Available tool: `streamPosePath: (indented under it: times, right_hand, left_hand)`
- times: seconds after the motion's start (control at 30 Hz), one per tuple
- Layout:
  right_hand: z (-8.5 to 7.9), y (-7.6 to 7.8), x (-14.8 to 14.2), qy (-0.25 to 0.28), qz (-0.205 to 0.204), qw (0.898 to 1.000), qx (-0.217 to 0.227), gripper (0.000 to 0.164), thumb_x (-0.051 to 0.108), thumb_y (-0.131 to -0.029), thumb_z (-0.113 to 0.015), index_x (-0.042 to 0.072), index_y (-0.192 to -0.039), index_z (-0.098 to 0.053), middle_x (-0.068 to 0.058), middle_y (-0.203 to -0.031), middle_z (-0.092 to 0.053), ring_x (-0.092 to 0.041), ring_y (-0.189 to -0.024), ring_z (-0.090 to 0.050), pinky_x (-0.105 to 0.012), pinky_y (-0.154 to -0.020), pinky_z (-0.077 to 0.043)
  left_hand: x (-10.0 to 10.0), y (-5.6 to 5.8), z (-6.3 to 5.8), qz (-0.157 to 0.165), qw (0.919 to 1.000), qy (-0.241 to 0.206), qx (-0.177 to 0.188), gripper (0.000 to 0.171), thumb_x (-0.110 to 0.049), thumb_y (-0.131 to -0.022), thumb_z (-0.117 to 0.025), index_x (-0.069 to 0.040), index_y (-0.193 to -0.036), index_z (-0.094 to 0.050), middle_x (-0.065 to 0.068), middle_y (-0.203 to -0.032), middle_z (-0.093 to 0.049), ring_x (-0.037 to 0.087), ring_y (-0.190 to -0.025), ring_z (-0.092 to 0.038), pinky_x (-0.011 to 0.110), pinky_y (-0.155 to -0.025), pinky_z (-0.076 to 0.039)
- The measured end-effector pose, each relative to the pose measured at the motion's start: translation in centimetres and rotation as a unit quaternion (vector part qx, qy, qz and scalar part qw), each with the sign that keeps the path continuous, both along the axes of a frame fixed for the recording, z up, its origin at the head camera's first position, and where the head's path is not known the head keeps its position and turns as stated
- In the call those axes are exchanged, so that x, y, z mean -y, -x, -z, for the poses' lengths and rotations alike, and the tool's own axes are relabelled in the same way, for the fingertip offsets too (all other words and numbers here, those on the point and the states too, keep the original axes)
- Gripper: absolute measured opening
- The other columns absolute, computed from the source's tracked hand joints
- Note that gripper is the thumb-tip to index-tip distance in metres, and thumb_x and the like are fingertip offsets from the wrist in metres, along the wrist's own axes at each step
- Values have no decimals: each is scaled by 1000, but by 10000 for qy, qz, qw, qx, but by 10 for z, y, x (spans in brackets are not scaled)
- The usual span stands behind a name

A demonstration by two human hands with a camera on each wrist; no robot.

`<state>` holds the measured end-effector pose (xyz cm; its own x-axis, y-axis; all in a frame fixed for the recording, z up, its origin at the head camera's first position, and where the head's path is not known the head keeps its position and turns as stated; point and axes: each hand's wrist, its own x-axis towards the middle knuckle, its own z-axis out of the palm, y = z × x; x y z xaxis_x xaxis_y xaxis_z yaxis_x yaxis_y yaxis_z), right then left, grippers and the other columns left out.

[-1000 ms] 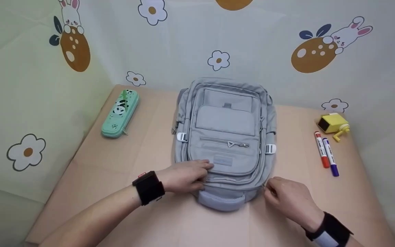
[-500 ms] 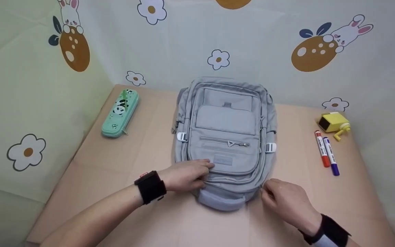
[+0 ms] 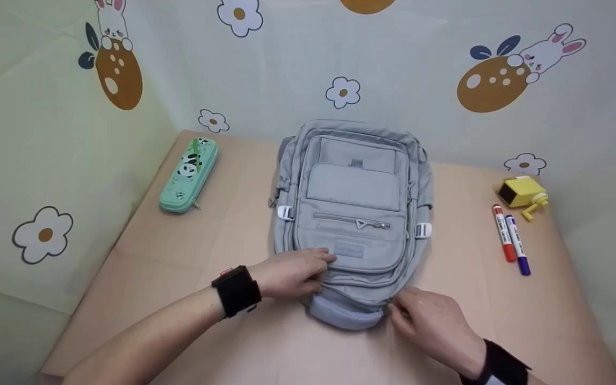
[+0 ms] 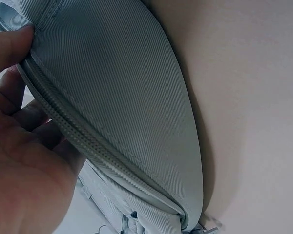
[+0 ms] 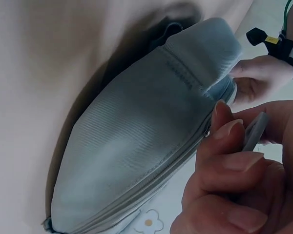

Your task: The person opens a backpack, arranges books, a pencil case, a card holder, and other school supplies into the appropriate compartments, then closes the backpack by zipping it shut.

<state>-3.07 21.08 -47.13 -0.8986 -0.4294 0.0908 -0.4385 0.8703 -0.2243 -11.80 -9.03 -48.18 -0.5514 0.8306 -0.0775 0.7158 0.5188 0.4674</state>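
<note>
A light grey backpack (image 3: 353, 187) lies front up on the table, its padded top handle (image 3: 345, 314) toward me. My left hand (image 3: 292, 274) pinches the bag's top edge beside the handle; in the left wrist view the thumb lies on one side of the zipper (image 4: 102, 156) and the fingers on the other. At the right of the handle, my right hand (image 3: 430, 323) grips a grey zipper pull (image 5: 255, 131), which shows between its curled fingers in the right wrist view. The slider itself is mostly hidden by the fingers.
A mint pencil case (image 3: 189, 175) with pandas lies at the left. Toward the right edge are a yellow pencil sharpener with a crank (image 3: 523, 192), a red marker (image 3: 503, 233) and a blue marker (image 3: 517, 245). A printed curtain (image 3: 286, 64) surrounds the table (image 3: 222, 342).
My right hand has moved left and slightly toward me along the bag's top edge, from the corner to near the handle. The left hand keeps almost the same place.
</note>
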Motion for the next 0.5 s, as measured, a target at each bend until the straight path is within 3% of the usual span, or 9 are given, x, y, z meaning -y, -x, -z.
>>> streamPosePath:
  times: [0.5]
  right_hand:
    - [-1,-2,13,143,-198,9992,322,22,23,-92,-69,26,-75,-56,17,-67,-44,-1,-56,-41,-25,-50,-36]
  left_hand:
    - [-1,1,0,-61,9999,57,120,24,-20,-97,-69,-13,-83,-52,18,-153,-48,33,-147,-37,40,-120,-26]
